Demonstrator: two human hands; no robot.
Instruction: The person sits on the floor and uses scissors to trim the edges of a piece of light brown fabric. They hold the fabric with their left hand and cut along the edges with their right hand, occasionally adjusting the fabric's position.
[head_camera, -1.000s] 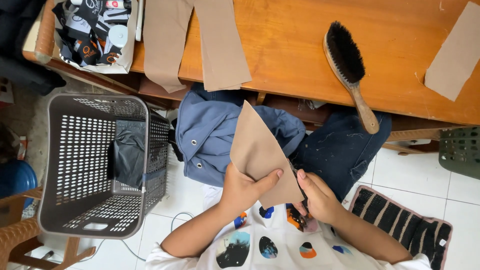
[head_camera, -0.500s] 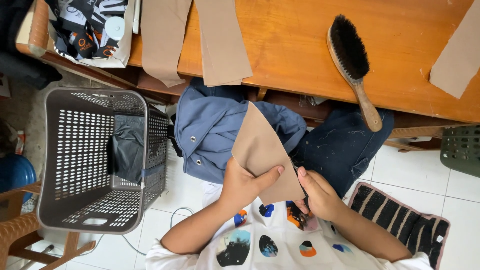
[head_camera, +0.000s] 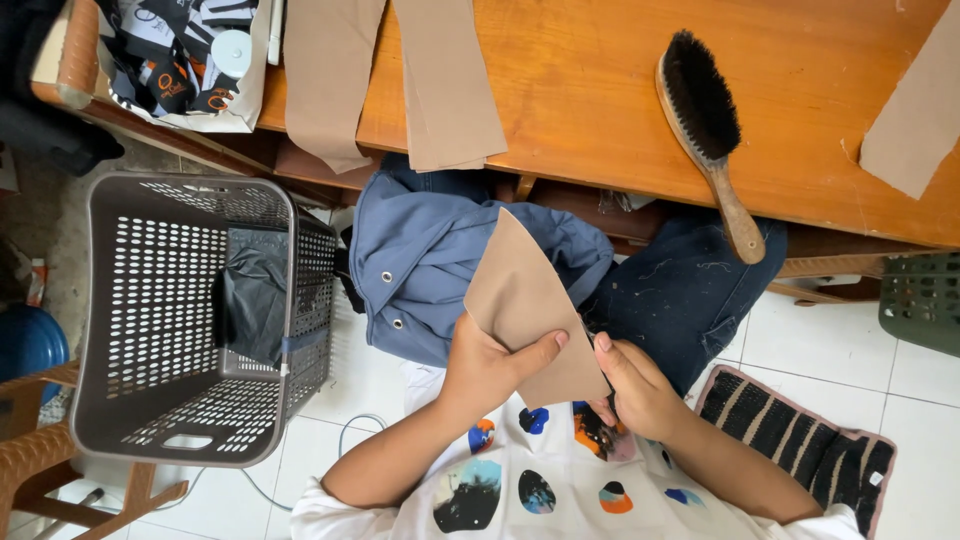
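Observation:
My left hand (head_camera: 492, 368) grips a triangular piece of tan fabric (head_camera: 522, 290) by its lower left edge, thumb across its face. At the piece's lower right edge my right hand (head_camera: 634, 386) is closed over a dark tool that looks like scissors, mostly hidden behind the fabric. Both hands are in my lap, just below a blue garment (head_camera: 430, 260) with metal eyelets that lies over my knees. The fabric stands upright with its point toward the table.
An orange wooden table (head_camera: 600, 90) carries tan fabric strips (head_camera: 445, 80), another tan piece (head_camera: 915, 110), a dark-bristled wooden brush (head_camera: 705, 120) and a box of dark items (head_camera: 180, 60). A grey laundry basket (head_camera: 170, 320) with a black bag stands left. A striped mat (head_camera: 800, 430) lies right.
The view has shifted slightly left. Both hands and the tan piece stay in nearly the same position in my lap.

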